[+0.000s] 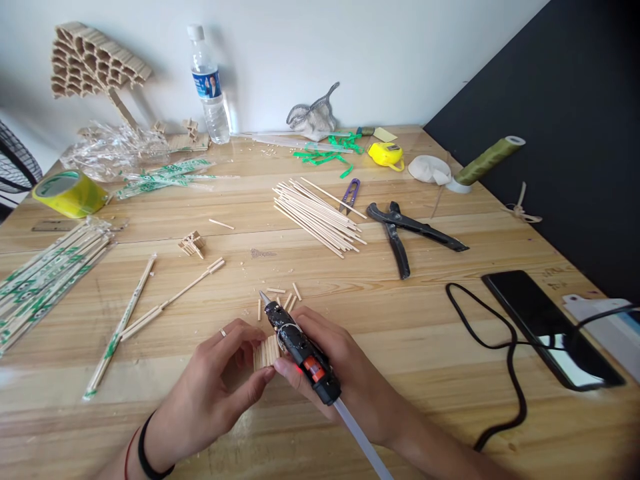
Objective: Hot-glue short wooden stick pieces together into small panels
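Observation:
My left hand (220, 373) is closed on a small panel of short wooden sticks (267, 353) laid side by side, gripped between thumb and fingers. In my right hand (340, 353) lies a black hot glue gun (300, 347) with a clear glue stick (363, 440) out of its rear end. Its metal nozzle points away from me, up and to the left. The right thumb touches the panel's right edge. Several short cut sticks (288, 302) are scattered just beyond the nozzle.
A pile of long sticks (320, 217) lies beyond my hands, with purple thread snips (351, 193) and a black cutter (405, 230) beside it. Wrapped chopsticks (55, 273) are at left. A phone (545, 327) and black cable (513, 373) lie right. A water bottle (210, 100) stands at the back.

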A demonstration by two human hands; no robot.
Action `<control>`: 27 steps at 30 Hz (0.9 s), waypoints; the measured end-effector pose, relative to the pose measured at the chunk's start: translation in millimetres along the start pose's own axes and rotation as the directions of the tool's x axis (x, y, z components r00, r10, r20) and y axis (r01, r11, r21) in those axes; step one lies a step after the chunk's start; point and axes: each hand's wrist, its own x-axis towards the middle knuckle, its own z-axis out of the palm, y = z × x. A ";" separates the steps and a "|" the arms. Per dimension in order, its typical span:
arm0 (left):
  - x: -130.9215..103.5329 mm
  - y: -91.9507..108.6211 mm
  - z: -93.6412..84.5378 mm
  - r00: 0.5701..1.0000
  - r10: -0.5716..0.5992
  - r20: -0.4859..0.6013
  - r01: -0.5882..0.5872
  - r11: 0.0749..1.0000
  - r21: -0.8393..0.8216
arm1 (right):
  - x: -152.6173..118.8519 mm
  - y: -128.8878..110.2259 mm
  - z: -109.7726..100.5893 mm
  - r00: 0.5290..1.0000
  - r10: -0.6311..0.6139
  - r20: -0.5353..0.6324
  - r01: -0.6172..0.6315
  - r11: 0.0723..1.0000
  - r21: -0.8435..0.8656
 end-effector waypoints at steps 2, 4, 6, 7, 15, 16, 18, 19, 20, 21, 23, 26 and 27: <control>-0.3 -0.9 0.4 1.000 0.001 0.007 -0.001 1.000 -0.008 | -0.2 0.3 0.0 1.000 -0.006 0.002 0.006 1.000 -0.004; -0.7 -1.7 0.6 1.000 -0.002 0.014 0.002 1.000 -0.018 | -0.2 0.3 0.0 1.000 -0.007 0.007 0.007 1.000 -0.012; -0.7 -2.0 0.6 1.000 -0.012 0.021 0.012 1.000 -0.015 | 0.0 -0.2 -0.1 1.000 -0.009 0.011 0.009 1.000 -0.022; -0.6 -1.9 0.5 1.000 -0.018 0.026 0.018 1.000 -0.011 | 0.1 -0.5 -0.1 1.000 -0.012 0.013 0.013 1.000 -0.027; -1.1 -1.0 -0.7 0.999 -0.014 0.037 0.013 1.000 0.010 | 1.4 -0.3 0.2 0.998 -0.056 0.016 0.057 0.997 -0.047; -1.1 -1.0 -0.7 0.999 -0.015 0.039 0.014 1.000 0.009 | 1.4 -0.1 0.2 0.998 -0.058 0.017 0.058 0.997 -0.047; -1.0 -0.9 -0.7 0.999 -0.020 0.045 0.020 1.000 0.006 | 1.4 0.0 0.0 0.998 -0.062 0.019 0.063 0.997 -0.044; -1.0 -0.9 -0.7 0.999 -0.022 0.046 0.022 1.000 0.005 | 1.4 0.0 -0.1 0.998 -0.063 0.019 0.064 0.997 -0.044; -0.9 -0.8 -0.8 0.999 -0.024 0.048 0.024 1.000 0.006 | 1.4 0.0 -0.2 0.998 -0.064 0.020 0.065 0.997 -0.043; -0.8 -0.6 -0.9 0.998 -0.024 0.050 0.024 1.000 0.009 | 1.4 -0.1 -0.4 0.998 -0.064 0.020 0.065 0.997 -0.044; -0.8 -0.3 -1.1 0.998 -0.025 0.050 0.024 1.000 0.014 | 1.4 -0.2 -0.5 0.998 -0.062 0.021 0.063 0.997 -0.049; -0.8 0.2 -1.0 0.998 -0.032 0.053 0.031 0.999 0.018 | 1.4 -0.5 -0.6 0.998 -0.058 0.022 0.060 0.997 -0.052; -0.7 0.2 -0.9 0.998 -0.034 0.055 0.033 0.999 0.018 | 1.3 -0.7 -0.6 0.998 -0.056 0.022 0.057 0.997 -0.051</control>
